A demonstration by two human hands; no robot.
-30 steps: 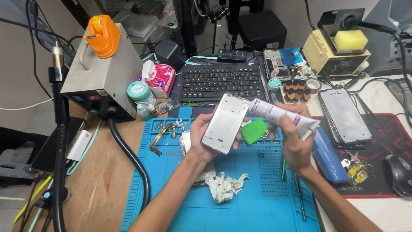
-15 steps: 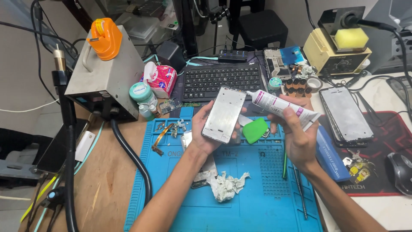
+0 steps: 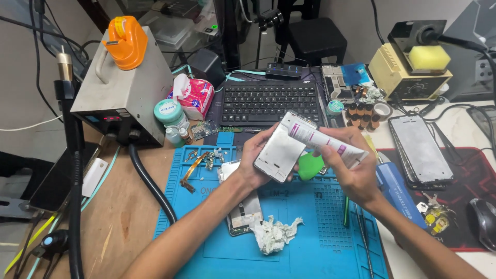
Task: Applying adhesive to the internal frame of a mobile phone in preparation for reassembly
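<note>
Two hands work above the blue silicone repair mat (image 3: 320, 227). We grip a flat white rectangular phone panel (image 3: 279, 153) in our left hand (image 3: 254, 160), its long axis tilted up toward the black keyboard (image 3: 273, 104). Our right hand (image 3: 351, 168) is closed around a white squeeze tube (image 3: 321, 140), nozzle pointing up-left onto the panel's top edge. A crumpled white tissue (image 3: 275, 234) lies below; bare mat surrounds it.

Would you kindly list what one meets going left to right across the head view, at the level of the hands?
Black hose → left hand → white phone frame → white tube → right hand → blue case → mouse.
</note>
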